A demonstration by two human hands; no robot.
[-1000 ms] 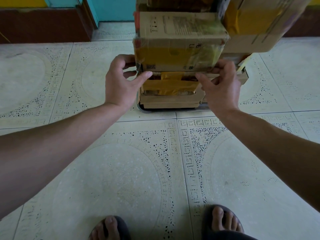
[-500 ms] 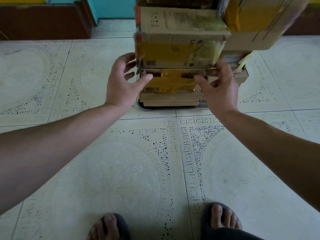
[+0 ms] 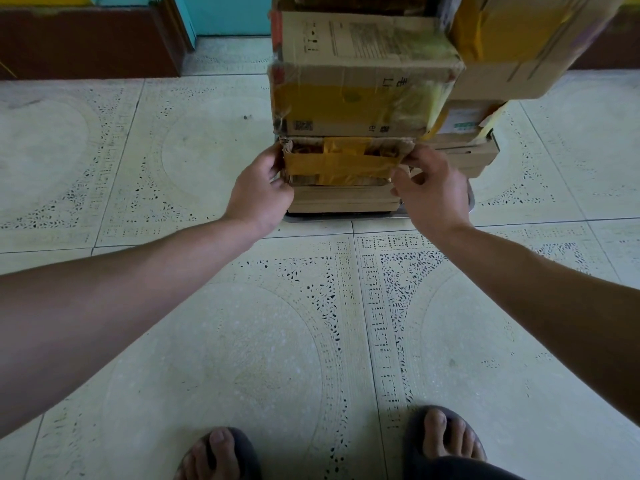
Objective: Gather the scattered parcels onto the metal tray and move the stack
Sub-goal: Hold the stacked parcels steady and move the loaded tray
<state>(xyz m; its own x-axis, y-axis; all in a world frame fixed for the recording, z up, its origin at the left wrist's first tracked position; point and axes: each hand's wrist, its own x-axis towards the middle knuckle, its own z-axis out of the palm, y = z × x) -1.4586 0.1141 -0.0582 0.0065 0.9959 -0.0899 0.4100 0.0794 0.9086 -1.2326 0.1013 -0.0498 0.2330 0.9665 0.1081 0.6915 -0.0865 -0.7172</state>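
Left hand [image 3: 259, 194] and right hand [image 3: 434, 194] grip the ends of a battered yellow-taped parcel [image 3: 341, 161], low in the stack [image 3: 363, 81] on the metal tray [image 3: 320, 218].

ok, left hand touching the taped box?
Touching. Head view: the left hand grips the taped box at its left end, fingers curled round the side and thumb against the front corner.

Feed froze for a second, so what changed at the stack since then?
Both hands dropped lower and closed in: the left hand now grips the left end of the yellow-taped parcel, the right hand pinches its right end. The stack and metal tray stayed put.
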